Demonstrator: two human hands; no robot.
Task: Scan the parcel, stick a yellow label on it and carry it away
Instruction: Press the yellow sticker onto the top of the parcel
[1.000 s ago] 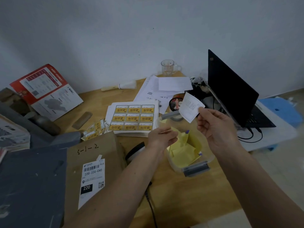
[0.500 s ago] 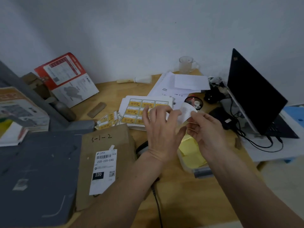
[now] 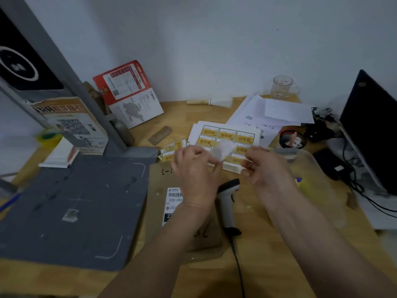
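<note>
The parcel (image 3: 158,190) is a flat brown cardboard mailer lying on the desk, with a white shipping label (image 3: 174,200) partly hidden by my left wrist. My left hand (image 3: 193,173) hovers above the parcel's far end and pinches a small white paper slip (image 3: 223,149), which is blurred. My right hand (image 3: 268,175) is close beside it with fingers curled; its grip is unclear. A sheet of yellow labels (image 3: 227,134) lies just beyond both hands, with loose yellow labels (image 3: 171,147) to its left. A white barcode scanner (image 3: 227,203) lies between my forearms.
A grey mat (image 3: 75,201) with a slanted post fills the left. A clear plastic box (image 3: 315,177) of yellow notes sits right of my hands. Further right are a laptop (image 3: 369,125) and cables. Papers (image 3: 277,112), a glass mug (image 3: 282,87) and a tape roll (image 3: 292,138) stand behind.
The view has swung left. Both hands moved from above the plastic box to above the parcel, and the white slip went from my right hand to my left fingertips.
</note>
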